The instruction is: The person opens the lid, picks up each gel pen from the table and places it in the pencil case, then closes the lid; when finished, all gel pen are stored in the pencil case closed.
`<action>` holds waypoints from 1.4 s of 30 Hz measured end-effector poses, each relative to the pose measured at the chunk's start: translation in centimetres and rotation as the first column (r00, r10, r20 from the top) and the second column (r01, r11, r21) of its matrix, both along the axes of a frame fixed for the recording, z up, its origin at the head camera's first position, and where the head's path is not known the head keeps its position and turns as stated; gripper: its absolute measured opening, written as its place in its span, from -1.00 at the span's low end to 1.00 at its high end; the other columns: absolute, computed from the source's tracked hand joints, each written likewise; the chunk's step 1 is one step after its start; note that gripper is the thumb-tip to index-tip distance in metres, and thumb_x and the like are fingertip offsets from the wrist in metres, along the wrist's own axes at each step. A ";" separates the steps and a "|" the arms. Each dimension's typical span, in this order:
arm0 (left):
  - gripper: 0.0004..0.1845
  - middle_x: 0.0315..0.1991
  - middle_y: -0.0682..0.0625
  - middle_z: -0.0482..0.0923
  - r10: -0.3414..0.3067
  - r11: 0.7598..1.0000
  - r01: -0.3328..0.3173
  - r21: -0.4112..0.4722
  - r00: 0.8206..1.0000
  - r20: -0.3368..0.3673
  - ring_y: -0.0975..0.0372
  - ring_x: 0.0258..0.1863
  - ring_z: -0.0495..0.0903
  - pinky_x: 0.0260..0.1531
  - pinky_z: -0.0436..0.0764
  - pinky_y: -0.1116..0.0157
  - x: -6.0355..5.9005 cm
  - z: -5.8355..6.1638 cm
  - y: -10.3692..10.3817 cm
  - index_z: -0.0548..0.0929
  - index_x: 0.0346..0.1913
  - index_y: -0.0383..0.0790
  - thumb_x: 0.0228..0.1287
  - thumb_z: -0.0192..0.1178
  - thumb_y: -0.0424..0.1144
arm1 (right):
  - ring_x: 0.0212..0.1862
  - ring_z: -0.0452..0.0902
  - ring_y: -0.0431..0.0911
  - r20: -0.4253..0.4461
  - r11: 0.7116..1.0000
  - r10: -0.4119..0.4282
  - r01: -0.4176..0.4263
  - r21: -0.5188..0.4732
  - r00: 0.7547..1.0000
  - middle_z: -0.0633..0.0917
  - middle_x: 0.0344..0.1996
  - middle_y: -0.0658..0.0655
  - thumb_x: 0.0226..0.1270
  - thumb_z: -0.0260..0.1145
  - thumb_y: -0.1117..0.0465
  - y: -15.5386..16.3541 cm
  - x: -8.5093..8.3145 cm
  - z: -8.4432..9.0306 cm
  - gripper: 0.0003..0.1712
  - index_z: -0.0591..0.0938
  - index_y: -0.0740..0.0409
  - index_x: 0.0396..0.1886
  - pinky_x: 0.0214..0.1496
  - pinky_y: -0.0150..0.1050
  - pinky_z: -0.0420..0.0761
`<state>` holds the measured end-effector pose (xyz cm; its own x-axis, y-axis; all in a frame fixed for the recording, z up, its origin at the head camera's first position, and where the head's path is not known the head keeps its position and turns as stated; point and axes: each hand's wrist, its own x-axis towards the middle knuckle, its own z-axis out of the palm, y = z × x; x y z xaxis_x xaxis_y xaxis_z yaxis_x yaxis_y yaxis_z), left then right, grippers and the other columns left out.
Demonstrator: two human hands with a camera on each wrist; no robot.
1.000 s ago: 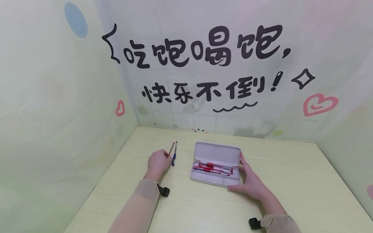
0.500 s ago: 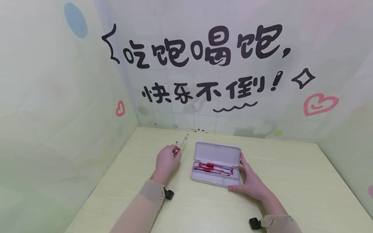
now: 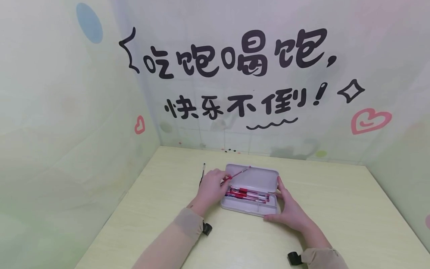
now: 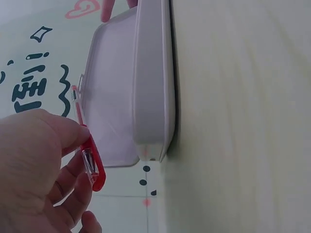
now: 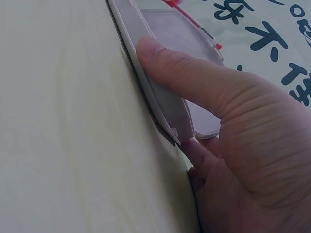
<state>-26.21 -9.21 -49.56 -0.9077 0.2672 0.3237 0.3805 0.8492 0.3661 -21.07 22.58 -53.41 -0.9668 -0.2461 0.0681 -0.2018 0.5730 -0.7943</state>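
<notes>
The red pen (image 3: 239,173) is in the air in front of the raised lid (image 3: 260,181), tilted, its slim clear end up and away from the person; whether it touches the lid I cannot tell. The left hand (image 3: 211,187) pinches it between thumb and fingers near its thicker red end, as the left wrist view shows. It looks like light, stiff plastic: the clear barrel is probably smooth and apt to roll or swivel, so the red part seems the surest place to hold, with only a gentle squeeze. Held so near one end, the long free part may swing and knock the lid. Below lies the pencil case (image 3: 239,204), resting on the table with several red pens (image 3: 248,194) side by side in its rear compartment. It too looks light and rigid, perhaps thin-walled, and likely to slide if nudged, so its end walls suit a steadying hold; the right hand (image 3: 293,213) grips the right end that way, thumb at the front rim, fingers behind. Beyond the left hand, a dark pen (image 3: 203,170) lies on the pale table (image 3: 134,228), partly hidden. Behind stands a wall (image 3: 208,136) with black lettering.
</notes>
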 end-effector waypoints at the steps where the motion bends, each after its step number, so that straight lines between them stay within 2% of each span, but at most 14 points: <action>1: -0.78 0.03 0.04 0.79 -0.012 1.000 0.012 -0.028 1.000 0.002 0.13 -0.02 0.69 0.08 0.70 0.10 0.0 0.0 0.3 0.81 0.15 0.05 0.58 0.34 -0.08 | 0.65 0.31 0.42 0.000 1.000 0.000 0.000 0.000 1.000 0.05 0.80 0.38 -0.08 0.87 -0.07 0.0 0.0 0.0 0.85 -0.37 -0.14 0.85 0.67 0.62 -0.05; 8: -0.79 0.13 0.09 0.78 -0.080 0.981 0.089 -0.173 0.995 0.058 0.10 0.09 0.65 0.10 0.65 0.01 0.3 0.0 2.5 0.81 0.16 0.18 0.60 0.32 -0.03 | 0.65 0.32 0.41 0.002 1.000 0.003 -0.002 -0.010 1.000 0.07 0.80 0.36 -0.07 0.87 -0.06 0.0 0.1 0.0 0.85 -0.37 -0.14 0.85 0.67 0.62 -0.05; 15: -0.81 0.16 0.17 0.75 -0.147 0.946 0.167 -0.279 0.985 0.091 0.16 0.21 0.58 0.10 0.59 0.06 0.5 -0.2 4.0 0.84 0.11 0.27 0.63 0.29 0.02 | 0.64 0.33 0.42 0.003 1.000 0.003 -0.003 -0.007 1.000 0.05 0.80 0.38 -0.06 0.87 -0.06 0.0 0.2 0.1 0.85 -0.38 -0.15 0.84 0.67 0.62 -0.05; 21: -0.81 0.16 0.22 0.75 -0.163 0.938 0.194 -0.288 0.978 0.127 0.21 0.22 0.56 0.10 0.57 0.10 0.6 -0.6 4.3 0.85 0.12 0.32 0.61 0.31 0.02 | 0.63 0.34 0.43 -0.006 1.000 0.011 -0.011 -0.016 1.000 0.03 0.80 0.40 -0.07 0.87 -0.05 -0.1 0.2 0.1 0.85 -0.39 -0.14 0.84 0.67 0.62 -0.06; 29: -0.80 0.15 0.20 0.76 -0.172 0.948 0.196 -0.250 0.978 0.118 0.20 0.21 0.55 0.08 0.55 0.12 0.7 -0.8 4.2 0.86 0.12 0.30 0.60 0.32 0.03 | 0.63 0.34 0.42 -0.003 1.000 0.006 -0.006 -0.010 1.000 0.06 0.79 0.40 -0.07 0.87 -0.06 0.0 0.2 0.1 0.85 -0.38 -0.16 0.84 0.67 0.62 -0.04; 33: -0.78 0.18 0.16 0.76 -0.161 0.959 0.182 -0.218 0.981 0.111 0.16 0.23 0.56 0.11 0.57 0.07 0.9 -0.6 4.0 0.85 0.15 0.25 0.59 0.33 0.03 | 0.63 0.34 0.42 0.000 1.000 0.002 -0.002 -0.009 1.000 0.08 0.79 0.40 -0.07 0.87 -0.06 0.0 0.3 0.0 0.85 -0.38 -0.16 0.84 0.66 0.63 -0.04; 36: -0.74 0.19 0.12 0.77 -0.126 0.975 0.139 -0.171 0.988 0.089 0.14 0.20 0.60 0.15 0.62 0.03 0.9 -0.5 3.4 0.83 0.20 0.20 0.59 0.33 0.04 | 0.63 0.34 0.42 0.000 1.000 0.000 0.000 -0.006 1.000 0.07 0.79 0.39 -0.07 0.87 -0.06 0.0 0.2 0.0 0.85 -0.38 -0.15 0.84 0.66 0.63 -0.04; 39: -0.71 0.14 0.10 0.80 -0.058 0.995 0.063 -0.083 0.997 0.057 0.14 0.12 0.67 0.16 0.66 0.06 0.5 -0.5 2.6 0.80 0.24 0.13 0.60 0.31 0.03 | 0.64 0.33 0.42 0.000 1.000 0.000 0.000 -0.007 1.000 0.07 0.79 0.39 -0.07 0.87 -0.06 0.1 0.1 0.0 0.85 -0.38 -0.15 0.84 0.67 0.63 -0.04; 42: -0.70 0.00 0.10 0.82 0.048 0.998 -0.048 0.027 0.998 0.031 0.15 0.00 0.70 0.08 0.70 0.12 0.0 -0.6 1.4 0.80 0.23 0.07 0.60 0.29 0.00 | 0.64 0.32 0.42 0.002 1.000 0.001 -0.001 -0.009 1.000 0.07 0.79 0.38 -0.07 0.87 -0.06 0.1 0.1 -0.1 0.85 -0.38 -0.16 0.84 0.67 0.62 -0.05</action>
